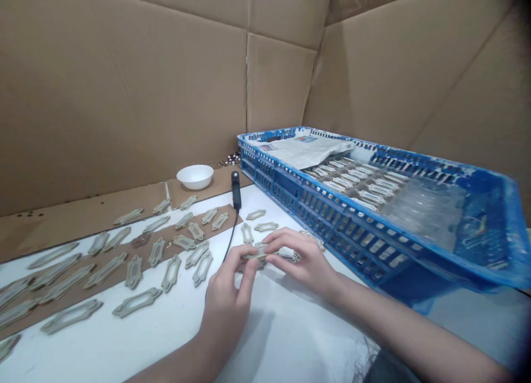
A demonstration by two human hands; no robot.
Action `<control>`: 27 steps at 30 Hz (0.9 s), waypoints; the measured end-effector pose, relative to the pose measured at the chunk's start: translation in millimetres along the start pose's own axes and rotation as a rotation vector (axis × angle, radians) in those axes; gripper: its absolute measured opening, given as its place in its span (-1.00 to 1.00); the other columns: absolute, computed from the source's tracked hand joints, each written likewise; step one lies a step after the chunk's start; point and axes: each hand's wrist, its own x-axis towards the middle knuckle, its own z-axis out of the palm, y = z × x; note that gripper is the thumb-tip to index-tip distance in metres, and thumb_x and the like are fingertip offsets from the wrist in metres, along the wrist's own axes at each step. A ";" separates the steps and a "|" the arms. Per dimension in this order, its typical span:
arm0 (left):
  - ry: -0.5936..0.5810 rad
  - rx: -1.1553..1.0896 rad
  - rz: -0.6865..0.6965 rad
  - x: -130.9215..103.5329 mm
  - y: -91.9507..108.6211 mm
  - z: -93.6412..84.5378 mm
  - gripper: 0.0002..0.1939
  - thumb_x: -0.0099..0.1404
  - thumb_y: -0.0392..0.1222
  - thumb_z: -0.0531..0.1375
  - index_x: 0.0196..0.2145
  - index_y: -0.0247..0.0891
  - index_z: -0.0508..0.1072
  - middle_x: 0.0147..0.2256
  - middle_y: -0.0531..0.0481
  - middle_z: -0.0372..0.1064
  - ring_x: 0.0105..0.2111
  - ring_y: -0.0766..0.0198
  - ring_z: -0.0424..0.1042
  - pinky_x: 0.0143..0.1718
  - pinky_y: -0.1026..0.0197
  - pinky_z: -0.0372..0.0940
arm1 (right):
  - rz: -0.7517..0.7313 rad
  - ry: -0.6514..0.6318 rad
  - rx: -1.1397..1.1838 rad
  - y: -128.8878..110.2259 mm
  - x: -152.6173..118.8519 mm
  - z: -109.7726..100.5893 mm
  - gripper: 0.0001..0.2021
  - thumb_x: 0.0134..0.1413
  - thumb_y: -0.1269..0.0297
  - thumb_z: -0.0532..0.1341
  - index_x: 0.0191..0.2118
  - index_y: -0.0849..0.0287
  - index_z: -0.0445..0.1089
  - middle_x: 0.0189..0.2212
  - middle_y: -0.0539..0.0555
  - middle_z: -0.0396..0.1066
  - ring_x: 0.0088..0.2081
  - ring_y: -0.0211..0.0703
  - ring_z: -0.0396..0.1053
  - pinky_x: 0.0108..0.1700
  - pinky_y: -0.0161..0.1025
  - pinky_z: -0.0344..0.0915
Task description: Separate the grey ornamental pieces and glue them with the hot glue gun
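Observation:
My left hand [228, 294] and my right hand [296, 258] meet over the white table [282, 339], pinching the same small grey ornate plate [254, 256] between the fingertips. Several more grey plates [136, 302] lie in rows to the left on the table and on a brown cardboard strip [78, 245]. A few loose plates [265, 226] sit just beyond my fingers. Some small metal pieces lie under my right fingers, partly hidden.
A blue plastic crate [373, 245] stands at the right, holding rows of plates, newspaper [302, 150] and clear plastic. A white bowl [194, 176] sits at the back. A black tool [236, 189] with a cable lies near the crate. Cardboard walls [124, 84] enclose the table.

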 end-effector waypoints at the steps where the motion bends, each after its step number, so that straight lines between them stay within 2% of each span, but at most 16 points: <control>1: 0.003 0.013 0.011 -0.2 0.6 -0.1 -0.84 0.25 -0.07 -0.02 -0.26 -0.11 0.27 -0.30 0.09 0.33 -0.32 0.34 0.35 -0.35 0.30 0.23 | 0.002 -0.001 0.002 0.0 0.0 0.3 -0.93 -0.04 0.36 0.18 -0.37 0.20 0.36 -0.34 0.12 0.39 -0.22 -0.19 0.33 -0.18 -0.23 0.25; 5: 0.027 0.071 0.023 -3.1 1.8 0.3 -0.84 0.24 -0.08 -0.01 -0.27 -0.14 0.26 -0.53 0.14 0.29 -0.51 0.37 0.31 -0.47 0.34 0.20 | 0.010 -0.001 0.008 -0.8 0.5 0.9 -0.96 -0.04 0.36 0.18 -0.40 0.20 0.33 -0.36 0.10 0.39 -0.25 -0.21 0.33 -0.19 -0.25 0.24; 7: 0.093 0.099 0.054 -5.4 1.8 0.2 -0.81 0.24 -0.11 0.00 -0.18 -0.15 0.22 -0.66 0.20 0.17 -0.65 0.40 0.20 -0.57 0.36 0.16 | 0.048 0.043 0.001 1.4 2.2 -0.1 -0.96 -0.04 0.37 0.17 -0.41 0.21 0.32 -0.37 0.09 0.38 -0.26 -0.22 0.33 -0.18 -0.25 0.24; 8: 0.130 0.110 0.112 -6.8 1.8 0.0 -0.80 0.24 -0.15 0.00 -0.15 -0.16 0.20 -0.67 0.21 0.15 -0.67 0.41 0.17 -0.59 0.37 0.14 | 0.084 0.083 -0.007 3.8 3.7 -1.2 -0.96 -0.04 0.36 0.17 -0.41 0.21 0.31 -0.38 0.08 0.38 -0.27 -0.22 0.33 -0.18 -0.25 0.24; 9: 0.157 0.121 0.209 -8.1 1.7 -0.4 -0.79 0.24 -0.20 0.00 -0.14 -0.17 0.19 -0.64 0.19 0.18 -0.66 0.41 0.18 -0.58 0.37 0.14 | 0.131 0.128 -0.015 7.2 5.5 -2.6 -0.95 -0.03 0.35 0.16 -0.42 0.22 0.30 -0.38 0.08 0.38 -0.28 -0.21 0.33 -0.19 -0.26 0.24; 11: 0.161 0.142 0.485 -11.1 1.8 -1.0 -0.81 0.22 -0.30 -0.01 -0.18 -0.22 0.21 -0.56 0.12 0.27 -0.61 0.42 0.21 -0.53 0.35 0.17 | 0.239 0.203 -0.042 15.8 10.5 -6.7 -0.91 -0.03 0.31 0.15 -0.44 0.23 0.30 -0.40 0.09 0.38 -0.32 -0.22 0.34 -0.25 -0.28 0.26; 13: 0.066 0.188 0.805 -14.3 2.1 -0.8 -0.81 0.19 -0.39 -0.03 -0.22 -0.28 0.25 -0.55 0.07 0.28 -0.60 0.41 0.20 -0.49 0.31 0.16 | 0.342 0.201 -0.096 24.5 16.7 -11.5 -0.88 -0.05 0.29 0.15 -0.46 0.24 0.29 -0.42 0.08 0.38 -0.37 -0.23 0.34 -0.29 -0.30 0.27; 16: -0.107 0.331 1.208 -19.0 3.3 1.1 -0.82 0.17 -0.41 -0.02 -0.27 -0.37 0.30 -0.69 0.11 0.15 -0.67 0.39 0.07 -0.58 0.27 0.07 | 0.443 0.048 -0.305 33.2 28.8 -17.1 -0.87 -0.06 0.28 0.14 -0.48 0.24 0.30 -0.48 0.04 0.39 -0.44 -0.28 0.33 -0.35 -0.37 0.24; 18: -0.156 0.416 1.375 -21.6 3.9 3.0 -0.84 0.16 -0.38 0.01 -0.30 -0.39 0.33 -0.72 0.10 0.10 -0.69 0.38 0.02 -0.63 0.27 0.00 | 0.461 -0.054 -0.490 37.1 39.3 -17.9 -0.88 -0.05 0.31 0.13 -0.49 0.23 0.31 -0.51 0.03 0.39 -0.46 -0.29 0.32 -0.39 -0.39 0.20; 21: -0.159 0.464 1.441 -23.1 3.2 4.5 -0.86 0.14 -0.35 0.06 -0.32 -0.38 0.35 -0.72 0.10 0.08 -0.69 0.38 0.00 -0.64 0.27 -0.01 | 0.464 -0.099 -0.642 46.3 58.9 -13.8 -0.92 -0.07 0.40 0.12 -0.49 0.25 0.32 -0.49 0.07 0.39 -0.42 -0.25 0.32 -0.36 -0.38 0.15; 27: -0.125 0.509 1.410 -20.1 0.4 2.7 -0.86 0.15 -0.38 0.03 -0.31 -0.37 0.33 -0.69 0.09 0.10 -0.68 0.37 0.03 -0.61 0.26 0.02 | 0.495 -0.211 -0.727 79.2 97.8 4.5 -0.93 -0.09 0.47 0.13 -0.47 0.29 0.36 -0.45 0.16 0.42 -0.37 -0.17 0.35 -0.36 -0.37 0.14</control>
